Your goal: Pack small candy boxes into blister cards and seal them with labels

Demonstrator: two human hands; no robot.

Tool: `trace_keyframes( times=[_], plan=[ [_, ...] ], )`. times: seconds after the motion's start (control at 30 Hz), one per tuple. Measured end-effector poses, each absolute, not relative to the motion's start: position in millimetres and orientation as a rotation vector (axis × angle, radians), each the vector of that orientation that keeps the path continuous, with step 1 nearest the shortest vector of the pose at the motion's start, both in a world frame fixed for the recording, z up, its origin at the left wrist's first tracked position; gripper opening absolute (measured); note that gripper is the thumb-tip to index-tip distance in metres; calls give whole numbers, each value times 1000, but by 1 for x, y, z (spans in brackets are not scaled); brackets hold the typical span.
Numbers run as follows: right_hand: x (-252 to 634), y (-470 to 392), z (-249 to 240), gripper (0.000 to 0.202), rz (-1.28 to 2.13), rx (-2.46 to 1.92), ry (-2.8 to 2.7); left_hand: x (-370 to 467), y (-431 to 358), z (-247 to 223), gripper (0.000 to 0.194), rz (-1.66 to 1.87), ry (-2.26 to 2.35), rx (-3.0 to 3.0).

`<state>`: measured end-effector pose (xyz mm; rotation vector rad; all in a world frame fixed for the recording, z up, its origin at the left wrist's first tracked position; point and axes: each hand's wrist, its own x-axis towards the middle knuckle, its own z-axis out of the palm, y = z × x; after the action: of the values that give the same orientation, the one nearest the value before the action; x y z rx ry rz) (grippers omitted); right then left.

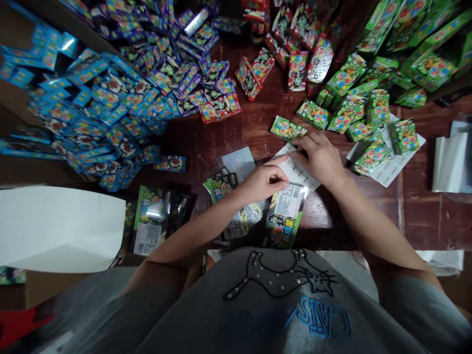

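Observation:
My left hand [263, 183] pinches the top edge of a clear printed pouch [285, 216] with black and green artwork, lying near the table's front edge. Just right of it, my right hand [320, 158] bends its fingers over a white printed sheet [295, 169]; whether the fingertips grip the sheet is hidden. A small green box [287, 129] lies beyond the right fingertips. To the left, partly under my left forearm, are more printed pouches [239, 223] and a clear film piece [239, 162].
Blue boxes [110, 113], purple boxes [165, 44], red boxes [298, 71] and green boxes [346, 73] are heaped across the table [424, 211]. Stacked pouches [153, 216] and a white carton flap [59, 228] lie left. Clear bags [452, 162] sit at right.

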<state>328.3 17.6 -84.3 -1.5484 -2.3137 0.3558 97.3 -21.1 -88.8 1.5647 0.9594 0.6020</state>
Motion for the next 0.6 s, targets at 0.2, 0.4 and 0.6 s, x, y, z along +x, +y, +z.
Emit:
trace_keyframes(
  times=[0.2,0.4,0.6],
  plan=[
    [326,19,-83,30,321,-1550,-2374,98,-23,-89,9,598,969,1549],
    [325,17,-79,24,371,-1526,-2397,99,-24,-91,7,612,989,1560],
    [342,6,-75,21,671,-1129,-2201,100,-23,-95,7,633,989,1624]
  ],
)
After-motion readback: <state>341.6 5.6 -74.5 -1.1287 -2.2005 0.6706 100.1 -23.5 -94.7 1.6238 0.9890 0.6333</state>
